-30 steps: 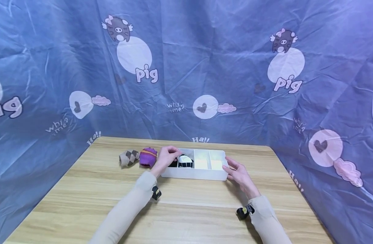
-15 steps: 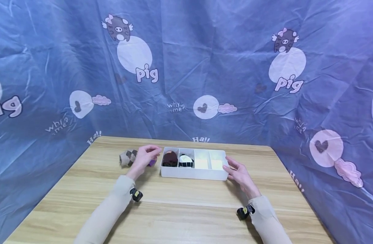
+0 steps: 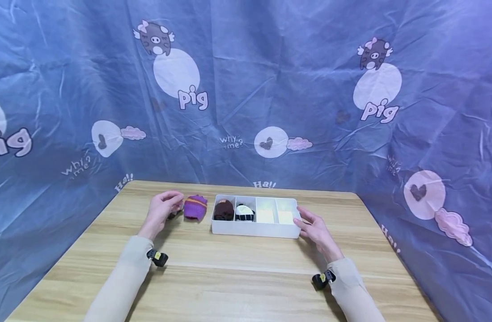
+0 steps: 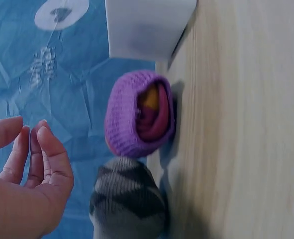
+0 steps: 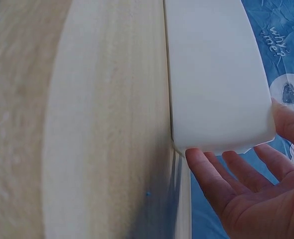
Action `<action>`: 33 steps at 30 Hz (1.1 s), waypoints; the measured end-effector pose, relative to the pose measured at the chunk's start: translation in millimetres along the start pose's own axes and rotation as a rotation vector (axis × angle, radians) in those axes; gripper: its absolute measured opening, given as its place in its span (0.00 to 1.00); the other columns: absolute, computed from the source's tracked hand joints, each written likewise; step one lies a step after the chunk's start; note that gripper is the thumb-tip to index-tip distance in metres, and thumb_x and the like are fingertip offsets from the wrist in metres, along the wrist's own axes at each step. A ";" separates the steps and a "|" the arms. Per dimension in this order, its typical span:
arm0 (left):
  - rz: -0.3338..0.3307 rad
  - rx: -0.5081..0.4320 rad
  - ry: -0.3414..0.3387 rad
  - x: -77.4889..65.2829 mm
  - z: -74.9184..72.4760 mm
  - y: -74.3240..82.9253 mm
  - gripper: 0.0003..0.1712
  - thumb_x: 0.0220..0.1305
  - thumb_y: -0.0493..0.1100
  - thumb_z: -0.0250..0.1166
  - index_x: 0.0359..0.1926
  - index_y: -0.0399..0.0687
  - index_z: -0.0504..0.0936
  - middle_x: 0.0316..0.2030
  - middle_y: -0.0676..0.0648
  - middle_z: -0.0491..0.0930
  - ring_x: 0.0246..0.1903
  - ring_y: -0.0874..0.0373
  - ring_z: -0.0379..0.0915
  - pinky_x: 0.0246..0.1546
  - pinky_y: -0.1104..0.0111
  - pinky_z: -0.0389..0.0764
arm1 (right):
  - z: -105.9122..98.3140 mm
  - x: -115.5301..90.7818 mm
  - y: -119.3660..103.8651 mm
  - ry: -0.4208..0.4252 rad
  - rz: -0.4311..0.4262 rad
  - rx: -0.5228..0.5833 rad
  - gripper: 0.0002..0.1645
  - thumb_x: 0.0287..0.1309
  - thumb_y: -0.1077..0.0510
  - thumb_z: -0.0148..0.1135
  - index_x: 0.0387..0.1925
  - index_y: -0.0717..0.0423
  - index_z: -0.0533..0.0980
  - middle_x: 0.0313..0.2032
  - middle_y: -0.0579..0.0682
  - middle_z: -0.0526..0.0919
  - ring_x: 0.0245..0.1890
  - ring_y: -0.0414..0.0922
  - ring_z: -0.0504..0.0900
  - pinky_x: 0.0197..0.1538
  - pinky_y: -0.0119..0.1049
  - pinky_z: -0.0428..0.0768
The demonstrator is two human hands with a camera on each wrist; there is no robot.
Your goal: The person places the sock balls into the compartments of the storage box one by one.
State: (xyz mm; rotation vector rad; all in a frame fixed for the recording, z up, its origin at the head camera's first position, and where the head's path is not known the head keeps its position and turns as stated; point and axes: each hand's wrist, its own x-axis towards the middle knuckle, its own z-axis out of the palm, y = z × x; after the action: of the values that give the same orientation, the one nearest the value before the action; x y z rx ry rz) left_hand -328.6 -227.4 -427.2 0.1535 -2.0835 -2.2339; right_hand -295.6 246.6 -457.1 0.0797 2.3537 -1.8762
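My left hand (image 3: 161, 212) hovers over a rolled grey argyle sock (image 4: 128, 199), fingers loosely bent with nothing between them. In the head view the hand covers most of that sock. Just right of it lies a rolled purple sock (image 3: 195, 208) with an orange stripe, its opening showing in the left wrist view. A white divided box (image 3: 256, 229) stands farther right. Its leftmost compartment contains a dark brown rolled sock (image 3: 223, 210); a white-and-black one (image 3: 244, 212) sits beside it. My right hand (image 3: 316, 230) holds the box's right end, thumb at the rim and fingertips against the end wall.
The box's two right compartments show pale bottoms. All of this is on a wooden table (image 3: 246, 277), with a blue printed curtain (image 3: 238, 89) hanging behind it and along the sides.
My left hand has moved left from the box's left compartment, past the purple sock, to the grey argyle sock. The brown sock has come into view. The right hand and box stay put.
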 end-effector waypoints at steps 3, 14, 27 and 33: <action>-0.011 -0.038 0.001 -0.4 -7.7 -0.3 0.03 0.63 0.38 0.68 0.34 0.52 0.84 0.28 0.54 0.85 0.27 0.65 0.79 0.29 0.75 0.81 | -0.1 -0.1 -1.2 -0.003 0.001 -0.001 0.39 0.67 0.55 0.59 0.75 0.53 0.55 0.73 0.63 0.56 0.61 0.50 0.73 0.56 0.39 0.81; 0.001 -0.088 0.022 0.9 -28.9 -0.2 0.05 0.61 0.37 0.69 0.39 0.48 0.84 0.29 0.56 0.85 0.29 0.65 0.81 0.33 0.76 0.83 | -0.3 -0.3 1.2 0.011 0.001 -0.007 0.39 0.66 0.56 0.60 0.75 0.53 0.56 0.73 0.64 0.55 0.63 0.57 0.72 0.57 0.41 0.80; 0.133 -0.133 0.110 8.4 -55.4 -15.2 0.12 0.57 0.32 0.71 0.41 0.48 0.87 0.29 0.60 0.86 0.32 0.68 0.83 0.39 0.77 0.82 | 1.8 1.5 5.1 0.002 -0.015 0.009 0.40 0.66 0.56 0.61 0.75 0.55 0.56 0.73 0.65 0.55 0.61 0.53 0.75 0.57 0.42 0.80; 0.148 -0.017 0.084 17.1 -60.6 -16.2 0.30 0.56 0.33 0.71 0.59 0.28 0.74 0.35 0.61 0.87 0.37 0.71 0.82 0.44 0.83 0.78 | 2.1 1.3 3.7 0.004 -0.019 0.023 0.40 0.66 0.56 0.61 0.74 0.55 0.55 0.73 0.65 0.55 0.61 0.53 0.75 0.57 0.41 0.81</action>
State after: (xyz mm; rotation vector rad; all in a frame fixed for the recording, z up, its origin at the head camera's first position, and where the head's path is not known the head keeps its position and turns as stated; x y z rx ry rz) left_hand -337.7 -288.4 -447.8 0.0871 -1.9646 -2.1216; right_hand -296.3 245.3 -461.3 0.0635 2.3439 -1.9129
